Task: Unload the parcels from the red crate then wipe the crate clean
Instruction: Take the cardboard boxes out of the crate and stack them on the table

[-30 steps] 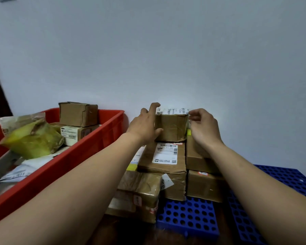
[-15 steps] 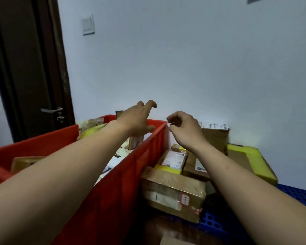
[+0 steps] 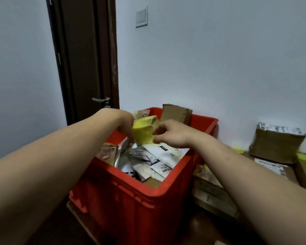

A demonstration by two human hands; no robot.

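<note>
The yellow parcel point(image 3: 143, 132) stands upright at 12 o'clock in the red crate point(image 3: 148, 218); my left hand point(image 3: 126, 127) grips its 9 o'clock side, my right hand point(image 3: 170, 134) its 3 o'clock side.

Pale wall point(image 3: 219, 59) with a light switch point(image 3: 141, 16) beside a dark door point(image 3: 85, 59).

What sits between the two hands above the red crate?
A yellow parcel, gripped by the left hand on its left side and the right hand on its right; head view.
</note>
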